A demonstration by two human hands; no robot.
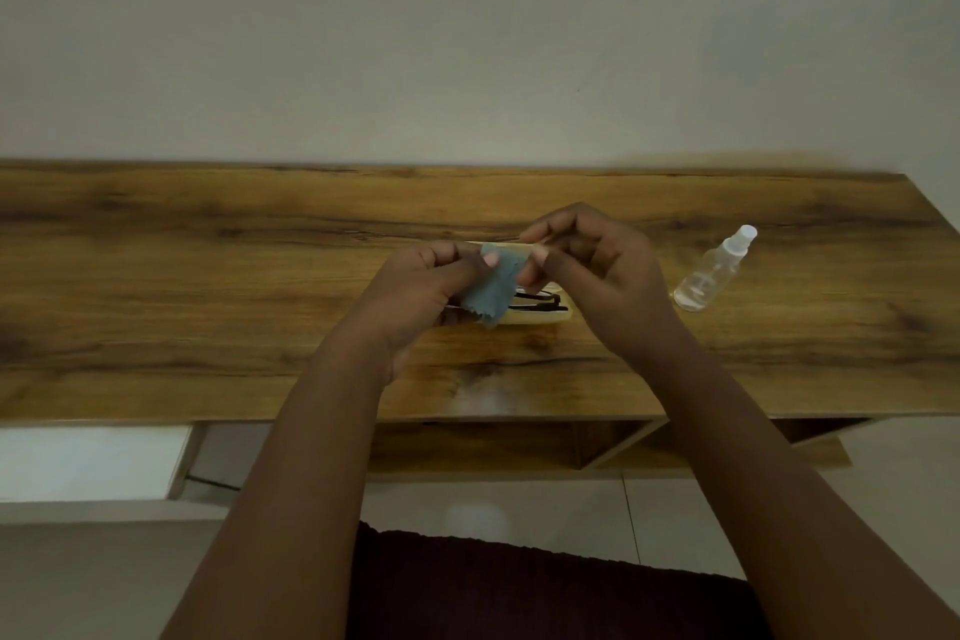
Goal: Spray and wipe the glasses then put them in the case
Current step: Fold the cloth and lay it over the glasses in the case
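Both hands raised over the wooden tabletop. Left hand pinches a blue-grey cleaning cloth, zigzag-edged; right hand pinches its upper corner. Each grip closed on cloth. Beneath, partly hidden by hands and cloth: open tan glasses case, black-framed glasses lying inside, lenses not visible. Farther right, clear plastic spray bottle lies tilted.

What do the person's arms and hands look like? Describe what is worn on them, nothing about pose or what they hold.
Both forearms are bare up to the bottom edge of the picture: no sleeves show. The left hand and right hand wear no gloves, and no watch, bracelet or ring is visible on the parts that show. Short fingernails show on a few fingers.
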